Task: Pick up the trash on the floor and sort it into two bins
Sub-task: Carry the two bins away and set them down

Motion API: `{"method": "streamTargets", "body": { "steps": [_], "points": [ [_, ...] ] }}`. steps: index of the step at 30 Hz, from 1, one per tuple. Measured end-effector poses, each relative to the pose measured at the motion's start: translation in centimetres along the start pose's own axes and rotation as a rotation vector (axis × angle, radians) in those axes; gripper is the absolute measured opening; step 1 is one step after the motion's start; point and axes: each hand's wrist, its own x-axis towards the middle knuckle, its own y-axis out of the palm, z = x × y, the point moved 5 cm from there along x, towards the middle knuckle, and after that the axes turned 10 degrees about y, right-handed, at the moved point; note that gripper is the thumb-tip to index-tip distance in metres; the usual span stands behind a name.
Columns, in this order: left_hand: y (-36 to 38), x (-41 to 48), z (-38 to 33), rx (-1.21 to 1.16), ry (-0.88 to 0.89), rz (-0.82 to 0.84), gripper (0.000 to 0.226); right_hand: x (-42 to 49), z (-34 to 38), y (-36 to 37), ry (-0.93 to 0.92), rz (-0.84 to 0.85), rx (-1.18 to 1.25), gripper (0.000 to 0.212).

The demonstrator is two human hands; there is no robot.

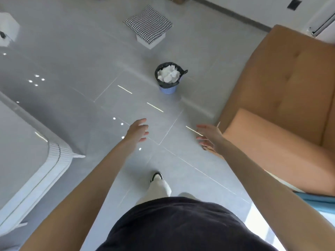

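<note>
My left hand (138, 130) loose, empty; right hand (208, 137) loose, empty. Bin (168, 77) ahead on floor (90, 87), full of white paper (168, 74). Sofa (282, 87) right.

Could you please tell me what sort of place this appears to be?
Probably a home living room: a tan sofa, a checked cushion on a white stool, and a small bin on the tiled floor.

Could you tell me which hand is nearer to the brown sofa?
Right: the right hand is beside the sofa; the left hand is over the floor, farther left.
</note>
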Motion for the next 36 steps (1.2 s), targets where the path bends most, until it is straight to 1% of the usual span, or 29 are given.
{"method": "streamTargets", "body": {
  "steps": [7, 12, 17, 20, 23, 25, 28, 33, 36],
  "points": [
    [-0.3, 14.8, -10.6, 0.034, -0.014, 0.047, 0.040, 7.7, 13.2, 0.4, 0.001, -0.079, 0.091, 0.025],
    [0.9, 25.0, -15.0, -0.004, -0.069, 0.095, 0.038, 15.8, 20.5, 1.0, 0.042, -0.104, 0.118, 0.024],
    [1.9, 36.8, -19.5, 0.054, -0.078, 0.088, 0.038, 25.9, 28.9, 2.2, 0.110, -0.090, 0.106, 0.029],
    [2.5, 42.6, -21.7, 0.104, -0.082, 0.102, 0.036, 30.8, 33.2, 2.9, 0.145, -0.089, 0.101, 0.028],
    [3.9, 48.6, -23.5, 0.079, -0.165, 0.141, 0.028, 35.1, 36.7, 3.4, 0.178, -0.087, 0.086, 0.026],
    [4.8, 52.3, -24.2, 0.108, -0.206, 0.124, 0.026, 37.6, 38.3, 3.7, 0.203, -0.092, 0.099, 0.028],
    [5.9, 58.4, -23.8, 0.255, -0.205, 0.146, 0.034, 42.2, 39.0, 4.5, 0.283, -0.118, 0.138, 0.028],
    [6.8, 68.4, -20.5, 0.494, -0.164, 0.253, 0.040, 50.7, 37.8, 6.3, 0.374, -0.183, 0.183, 0.028],
    [7.4, 75.0, -17.7, 0.587, -0.160, 0.274, 0.042, 56.4, 36.9, 7.5, 0.401, -0.245, 0.203, 0.032]
  ]
}}
